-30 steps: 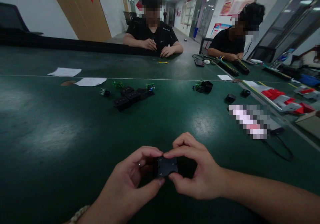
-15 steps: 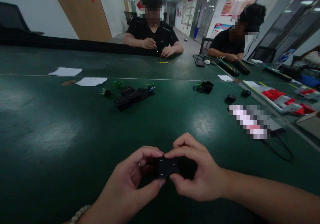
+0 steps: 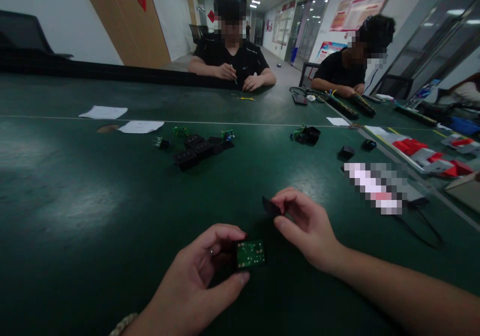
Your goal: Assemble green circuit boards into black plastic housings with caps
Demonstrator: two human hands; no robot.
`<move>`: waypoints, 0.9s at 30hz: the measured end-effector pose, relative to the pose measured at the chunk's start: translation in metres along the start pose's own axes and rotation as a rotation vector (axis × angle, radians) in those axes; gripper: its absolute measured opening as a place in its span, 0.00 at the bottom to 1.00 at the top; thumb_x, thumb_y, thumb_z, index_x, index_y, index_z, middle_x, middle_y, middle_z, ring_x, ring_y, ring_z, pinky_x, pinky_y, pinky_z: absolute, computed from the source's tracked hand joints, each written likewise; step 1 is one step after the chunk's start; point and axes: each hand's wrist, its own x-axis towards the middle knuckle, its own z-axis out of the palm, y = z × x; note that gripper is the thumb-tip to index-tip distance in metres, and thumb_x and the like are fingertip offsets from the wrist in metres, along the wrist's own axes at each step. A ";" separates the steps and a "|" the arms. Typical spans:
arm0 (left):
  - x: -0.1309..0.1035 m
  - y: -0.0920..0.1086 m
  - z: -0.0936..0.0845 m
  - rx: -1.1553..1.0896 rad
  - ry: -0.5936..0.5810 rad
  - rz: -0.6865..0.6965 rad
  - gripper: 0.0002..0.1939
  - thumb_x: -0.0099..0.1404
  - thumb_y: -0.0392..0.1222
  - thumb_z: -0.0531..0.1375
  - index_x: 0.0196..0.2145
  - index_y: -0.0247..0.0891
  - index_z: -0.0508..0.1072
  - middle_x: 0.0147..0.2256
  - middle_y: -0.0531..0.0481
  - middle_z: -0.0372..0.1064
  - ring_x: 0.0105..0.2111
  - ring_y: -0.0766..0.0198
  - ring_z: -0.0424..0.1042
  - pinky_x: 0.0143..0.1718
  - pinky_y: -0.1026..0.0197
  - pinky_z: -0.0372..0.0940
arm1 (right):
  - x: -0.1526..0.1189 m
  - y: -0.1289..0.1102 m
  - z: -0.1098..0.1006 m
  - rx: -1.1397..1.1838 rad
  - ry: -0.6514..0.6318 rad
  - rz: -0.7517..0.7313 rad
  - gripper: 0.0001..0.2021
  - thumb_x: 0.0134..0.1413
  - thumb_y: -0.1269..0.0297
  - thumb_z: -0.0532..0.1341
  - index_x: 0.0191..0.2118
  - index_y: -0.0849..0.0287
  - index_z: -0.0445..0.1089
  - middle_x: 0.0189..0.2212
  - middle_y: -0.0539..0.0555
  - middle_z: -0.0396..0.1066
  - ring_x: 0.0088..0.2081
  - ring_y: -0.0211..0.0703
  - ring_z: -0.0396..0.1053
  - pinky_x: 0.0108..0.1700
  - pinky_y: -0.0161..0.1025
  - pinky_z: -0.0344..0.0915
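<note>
Between the thumb and fingers of my left hand [image 3: 204, 271] is a small black plastic case [image 3: 265, 258], its face uncovered. A green circuit board [image 3: 251, 254] with solder points shows inside it. My right hand [image 3: 309, 226] pinches a thin black cover [image 3: 270, 207], held tilted above and to the right of the case, apart from it. Farther up the table lies a group of black housings [image 3: 195, 151], with a small green circuit board [image 3: 180, 132] behind them.
More black parts with wires [image 3: 308, 134] lie toward the back. A blurred-out phone-like device [image 3: 375, 186] with a cable is at right. Papers [image 3: 140, 127] lie at back left. One person [image 3: 232, 61] sits opposite, another person [image 3: 339, 71] at back right.
The black cover has come off the case and moved up and to the right in my right hand. The green board is now exposed. My left hand still holds the case.
</note>
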 end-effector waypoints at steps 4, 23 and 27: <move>-0.002 0.000 -0.002 0.011 -0.018 -0.036 0.18 0.59 0.31 0.70 0.46 0.46 0.79 0.47 0.48 0.78 0.46 0.53 0.80 0.47 0.56 0.77 | 0.032 0.021 -0.017 -0.102 0.050 0.152 0.13 0.58 0.55 0.67 0.42 0.59 0.73 0.32 0.52 0.75 0.32 0.41 0.73 0.34 0.38 0.72; -0.001 -0.005 -0.005 0.031 -0.014 -0.020 0.19 0.57 0.31 0.70 0.45 0.47 0.80 0.46 0.48 0.78 0.47 0.52 0.79 0.47 0.56 0.77 | 0.157 0.042 0.066 -0.752 0.018 -0.089 0.10 0.64 0.61 0.65 0.47 0.60 0.75 0.50 0.61 0.76 0.54 0.56 0.69 0.54 0.51 0.68; -0.002 0.003 -0.001 0.042 0.017 -0.032 0.19 0.56 0.29 0.69 0.44 0.46 0.80 0.46 0.48 0.79 0.47 0.53 0.79 0.47 0.57 0.77 | 0.166 0.045 0.078 -0.822 -0.095 -0.163 0.11 0.64 0.65 0.64 0.49 0.62 0.76 0.52 0.62 0.76 0.55 0.59 0.67 0.56 0.55 0.67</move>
